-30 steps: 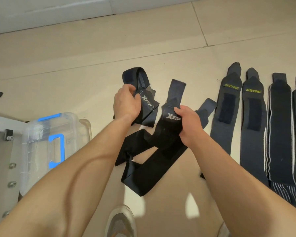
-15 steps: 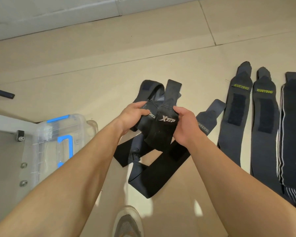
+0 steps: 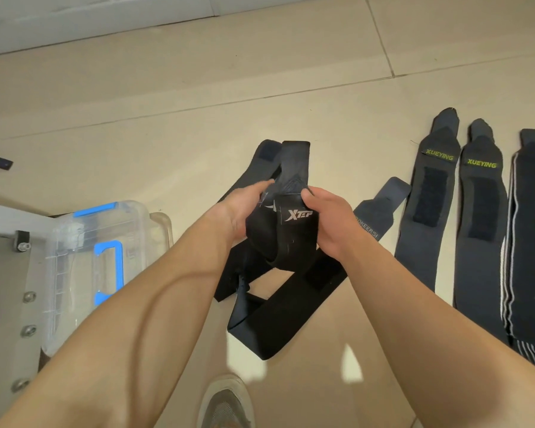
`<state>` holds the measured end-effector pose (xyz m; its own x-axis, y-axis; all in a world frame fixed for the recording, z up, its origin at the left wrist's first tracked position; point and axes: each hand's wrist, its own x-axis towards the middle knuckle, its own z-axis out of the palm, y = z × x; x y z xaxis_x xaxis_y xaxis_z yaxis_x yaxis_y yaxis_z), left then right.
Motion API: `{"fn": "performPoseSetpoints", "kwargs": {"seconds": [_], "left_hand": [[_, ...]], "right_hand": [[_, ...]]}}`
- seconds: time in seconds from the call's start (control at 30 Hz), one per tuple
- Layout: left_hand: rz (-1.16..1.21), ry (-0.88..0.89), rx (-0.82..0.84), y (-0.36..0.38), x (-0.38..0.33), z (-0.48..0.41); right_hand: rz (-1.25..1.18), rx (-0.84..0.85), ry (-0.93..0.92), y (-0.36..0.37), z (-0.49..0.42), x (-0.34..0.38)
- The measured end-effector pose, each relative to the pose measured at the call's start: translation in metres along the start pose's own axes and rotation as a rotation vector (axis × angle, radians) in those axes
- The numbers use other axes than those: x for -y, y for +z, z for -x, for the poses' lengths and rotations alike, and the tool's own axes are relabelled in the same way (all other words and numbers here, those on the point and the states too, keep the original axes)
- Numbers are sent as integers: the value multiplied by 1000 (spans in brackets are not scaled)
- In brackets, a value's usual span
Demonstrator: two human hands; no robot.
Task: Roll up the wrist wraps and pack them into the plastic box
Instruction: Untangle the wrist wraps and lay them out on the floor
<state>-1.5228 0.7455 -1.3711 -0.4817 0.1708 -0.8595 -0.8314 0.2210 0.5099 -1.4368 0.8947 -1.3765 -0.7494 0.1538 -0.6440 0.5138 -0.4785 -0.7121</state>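
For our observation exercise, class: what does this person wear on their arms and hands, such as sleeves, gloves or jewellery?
Nothing that shows. The left forearm and right forearm are bare up to the frame's edge, with no sleeve in view. The left hand and right hand have no gloves, and no watch, band or ring is visible on the sides the camera sees.

We see the black XTEP wrist wrap (image 3: 294,242) partly rolled, its tail trailing loose, right of the clear, blue-handled plastic box (image 3: 74,242).
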Motion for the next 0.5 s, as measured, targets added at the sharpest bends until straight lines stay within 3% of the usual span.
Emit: {"fn": "performPoseSetpoints", "kwargs": {"seconds": [0.17,0.3,0.5], "left_hand": [[39,102,-184,-14,-10,-5],[-284,104,-112,-4,-12,19],[-552,351,73,29,-25,91]], "right_hand": [[-28,-33,-43,-24,4,8],[-62,53,-21,-38,19,18],[-96,57,-70,-24,64,55]]}}
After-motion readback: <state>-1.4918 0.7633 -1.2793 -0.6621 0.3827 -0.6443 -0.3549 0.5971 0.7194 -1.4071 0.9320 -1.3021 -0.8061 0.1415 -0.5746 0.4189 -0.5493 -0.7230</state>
